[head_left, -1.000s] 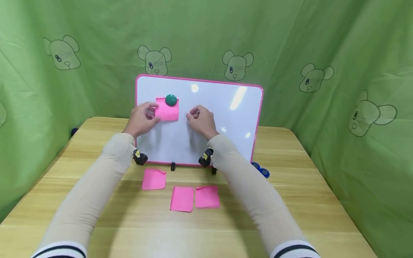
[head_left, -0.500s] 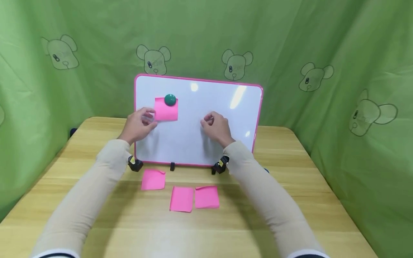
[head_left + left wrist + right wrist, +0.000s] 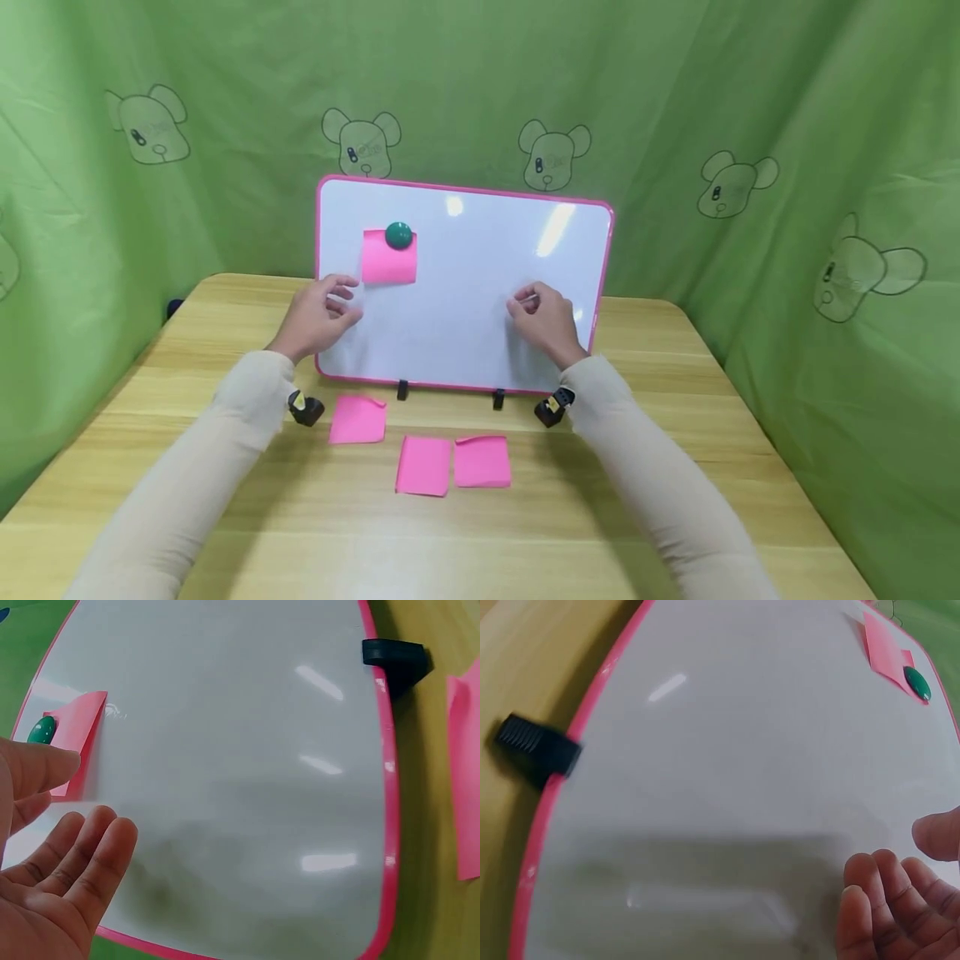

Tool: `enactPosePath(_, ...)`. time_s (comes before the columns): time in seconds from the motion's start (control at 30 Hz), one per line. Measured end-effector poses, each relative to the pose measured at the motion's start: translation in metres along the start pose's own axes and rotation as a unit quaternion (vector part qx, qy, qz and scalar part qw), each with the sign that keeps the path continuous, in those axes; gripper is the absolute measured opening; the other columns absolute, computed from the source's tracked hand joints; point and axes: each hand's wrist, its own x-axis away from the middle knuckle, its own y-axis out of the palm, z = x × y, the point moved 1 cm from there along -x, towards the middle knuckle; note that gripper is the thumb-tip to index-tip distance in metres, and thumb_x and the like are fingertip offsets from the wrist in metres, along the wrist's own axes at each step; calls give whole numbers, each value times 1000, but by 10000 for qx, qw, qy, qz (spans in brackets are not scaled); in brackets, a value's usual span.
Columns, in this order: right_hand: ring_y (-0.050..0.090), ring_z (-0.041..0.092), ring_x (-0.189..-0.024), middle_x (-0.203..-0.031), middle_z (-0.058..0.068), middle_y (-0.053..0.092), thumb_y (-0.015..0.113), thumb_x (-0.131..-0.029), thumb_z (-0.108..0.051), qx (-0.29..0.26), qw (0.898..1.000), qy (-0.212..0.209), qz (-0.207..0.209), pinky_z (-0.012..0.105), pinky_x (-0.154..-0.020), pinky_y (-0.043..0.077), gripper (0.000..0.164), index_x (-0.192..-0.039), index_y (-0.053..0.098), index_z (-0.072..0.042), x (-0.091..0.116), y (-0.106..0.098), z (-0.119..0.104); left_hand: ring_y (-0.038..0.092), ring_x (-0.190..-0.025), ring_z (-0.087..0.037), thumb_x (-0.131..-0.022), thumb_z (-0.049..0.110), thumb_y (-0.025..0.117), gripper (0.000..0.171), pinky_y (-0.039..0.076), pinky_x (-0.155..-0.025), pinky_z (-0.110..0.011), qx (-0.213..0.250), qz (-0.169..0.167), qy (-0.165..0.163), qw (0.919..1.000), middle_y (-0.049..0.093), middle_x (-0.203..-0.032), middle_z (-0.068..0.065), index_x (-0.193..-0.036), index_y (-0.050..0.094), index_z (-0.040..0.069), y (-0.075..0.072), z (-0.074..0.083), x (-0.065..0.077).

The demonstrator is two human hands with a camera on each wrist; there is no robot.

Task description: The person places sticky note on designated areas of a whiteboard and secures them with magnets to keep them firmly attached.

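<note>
A whiteboard (image 3: 450, 333) with a pink frame stands upright at the back of the table. On its upper left a pink sticky note (image 3: 384, 268) is held by a round green magnet (image 3: 399, 235); the note's lower edge lifts off the board in the left wrist view. My left hand (image 3: 317, 315) is just below and left of that note, fingers relaxed and apart, holding nothing. Before the board's right part hovers my right hand (image 3: 547, 317), fingers loosely bent, thumb apart from them in the right wrist view, with nothing held.
Three pink notes lie on the table in front of the board: a left note (image 3: 357, 419), a middle note (image 3: 423, 466) and a right note (image 3: 482, 462). Black feet, one a clip (image 3: 402, 390), support the board's lower edge. A green curtain (image 3: 465, 75) hangs behind.
Both hands have drawn away from the note on the board: the left down and slightly left, the right down and to the right. The note and magnet stay in place.
</note>
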Motion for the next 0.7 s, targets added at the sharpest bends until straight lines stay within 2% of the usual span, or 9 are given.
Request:
enactPosePath(0.2,63,25,-87,-95,12,68,62,-92,-28,-54,9999,68,113,36,-69,52,25,-103,62,-6,12,-12,19,63,-98,-37,-89,11,65,43,54,-85,-47,-47,-10,208,9998,59,-117,-24,-129,52,-1,2,-5,14)
enactPosePath(0.4,62,26,-90,-97,14,67,62,-93,-25,-37,9997,165,179,36,-72,53,23,-103,62,-4,28,-23,42,63,-98,-38,-90,11,65,42,54,-84,-48,-122,-155,176,9997,59,-117,-25,-128,52,-1,6,-12,28)
enactPosePath(0.7,63,24,-79,-89,13,67,62,-94,-22,-31,9993,196,303,32,-67,53,22,-100,64,-1,54,-39,79,63,-98,-38,-89,12,67,44,54,-84,-49,-129,-485,123,9987,60,-117,-25,-128,52,-1,19,-26,48)
